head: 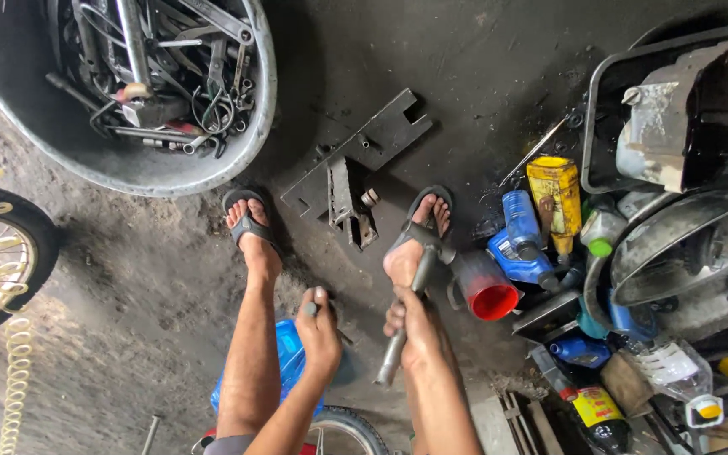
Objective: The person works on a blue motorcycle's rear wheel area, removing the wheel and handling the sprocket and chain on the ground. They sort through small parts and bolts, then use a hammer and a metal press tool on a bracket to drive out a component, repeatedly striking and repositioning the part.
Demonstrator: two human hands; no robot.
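Two hands are showing, and each one is holding one thing. The right hand (414, 333) is gripping a long grey metal bar (409, 307) — its fingers are wrapped tight around the middle of it. The bar is slanting up from below the fingers to a dark head that is sitting over the right foot (419, 240). The left hand (320, 324) is pinching one small dark metal piece (312, 308) between its fingertips; the fingers are pressed close together. Just under this hand, behind the left leg, one blue plastic jug (290, 358) is lying on the dirty floor.

Past the fingers, two feet in dark sandals are standing on the ground. Between them one flat black metal plate (355, 156) is lying, with a rusty bracket on it. Just to the right of the right hand's fingers, one red cup (490, 295) is lying on its side. Farther right there are two blue oil bottles (520, 244) and one yellow bottle (555, 198) crowding together — and a black tray (608, 109) full of parts.

Far up and left of the fingers, one big round metal tub (120, 168) is holding lots of wrenches. One bike wheel (2, 253) is peeking in at the left edge.
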